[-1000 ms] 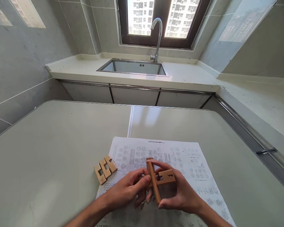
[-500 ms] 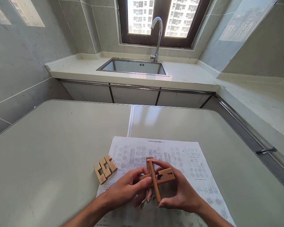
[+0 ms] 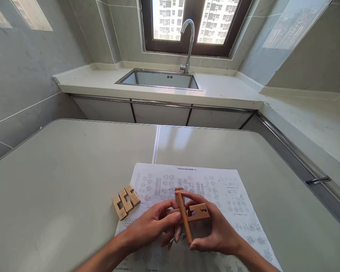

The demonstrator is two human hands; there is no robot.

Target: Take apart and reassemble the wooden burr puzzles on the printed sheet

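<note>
Between both hands, above a printed diagram sheet (image 3: 215,189), is a small assembly of interlocking wooden puzzle pieces (image 3: 198,212). One notched piece pokes out to the right and bears a dark mark like a "3" or "M". A long flat piece crosses it at a steep slant. My left hand (image 3: 158,223) is closed on the assembly's left side, thumb against the crossing piece. My right hand (image 3: 215,230) spans that piece, with fingers at its top end and thumb at its bottom end. Fingers hide part of the joint.
Several notched wooden pieces (image 3: 126,202) lie side by side left of the hands, at the sheet's left edge. The pale table (image 3: 59,181) has a seam (image 3: 155,145) down its middle. Behind it stand a counter with a sink (image 3: 158,87) and a faucet (image 3: 190,41).
</note>
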